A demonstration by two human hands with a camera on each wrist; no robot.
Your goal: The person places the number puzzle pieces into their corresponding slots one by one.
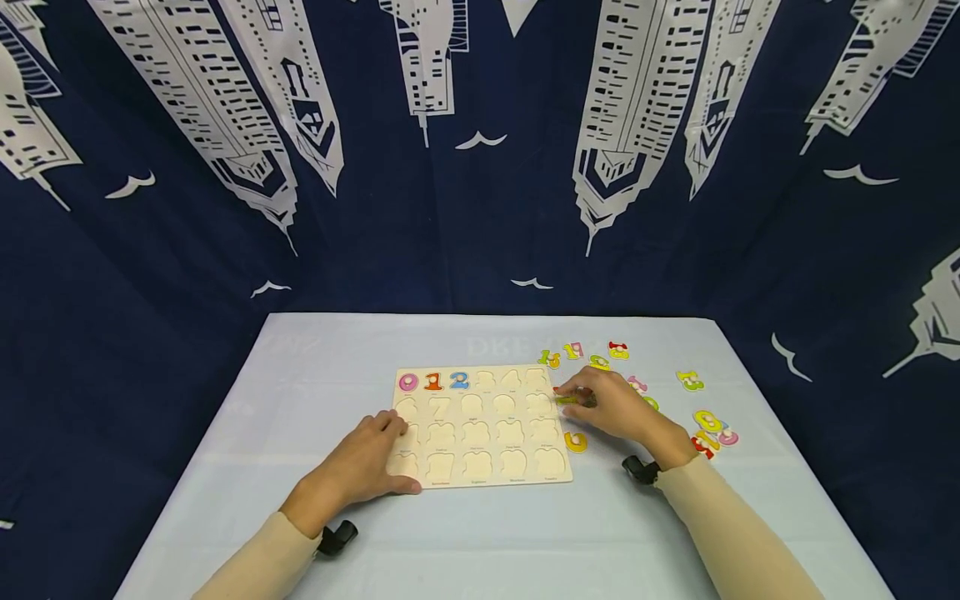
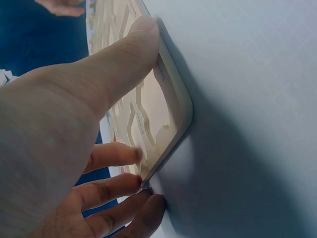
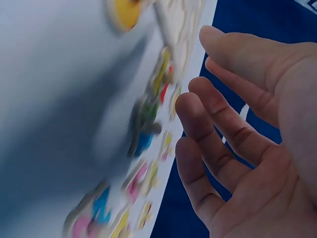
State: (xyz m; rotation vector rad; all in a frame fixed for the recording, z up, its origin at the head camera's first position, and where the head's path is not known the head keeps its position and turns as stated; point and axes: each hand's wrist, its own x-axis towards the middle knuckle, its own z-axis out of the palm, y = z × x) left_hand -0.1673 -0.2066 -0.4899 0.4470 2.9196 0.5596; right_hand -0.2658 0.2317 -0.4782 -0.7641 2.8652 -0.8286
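Note:
A pale wooden number puzzle board (image 1: pixel 491 421) lies on the table with a pink 0 (image 1: pixel 408 382), an orange 1 (image 1: pixel 433 382) and a blue 2 (image 1: pixel 459 380) in its top row; its other recesses show bare wood. My left hand (image 1: pixel 367 458) rests on the board's near left corner, thumb along the front edge and fingers at the left edge. Beside the board's right edge, my right hand (image 1: pixel 611 404) hovers low over loose number pieces, fingers slightly bent and holding nothing in the right wrist view. A yellow-green piece (image 1: pixel 566 400) lies by its fingertips.
A yellow piece (image 1: pixel 576 442) sits against the board's right edge. Several colourful pieces are scattered behind and right of my right hand, including a green-red one (image 1: pixel 690 380) and a cluster with a yellow piece (image 1: pixel 707 421). A dark blue patterned cloth (image 1: pixel 450 208) hangs behind the white table.

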